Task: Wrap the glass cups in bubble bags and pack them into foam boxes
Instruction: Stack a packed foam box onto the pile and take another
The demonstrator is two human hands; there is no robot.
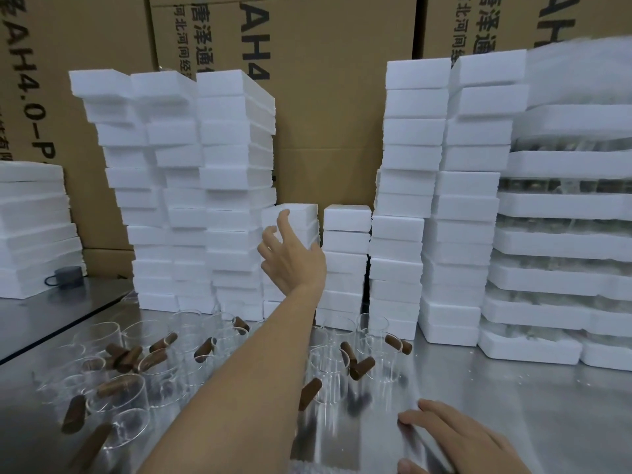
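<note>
Several clear glass cups (113,401) with brown wooden handles stand and lie on the steel table (513,398), left of and around my left forearm. My left hand (290,258) is stretched far forward with fingers spread, at the top white foam box (302,213) of a short middle stack; whether it touches the box is unclear. At the bottom right, my right hand (455,439) lies low on the table, its thumb and fingers holding a blurred translucent bubble bag (422,443). I cannot tell what is inside the bag.
Tall stacks of white foam boxes (205,186) rise left and right (441,186) of the short stack. Foam trays (564,241) layered with glassware fill the far right. Flat foam slabs (34,227) and a grey mug (66,277) sit at left. Cardboard cartons (335,114) wall the back.
</note>
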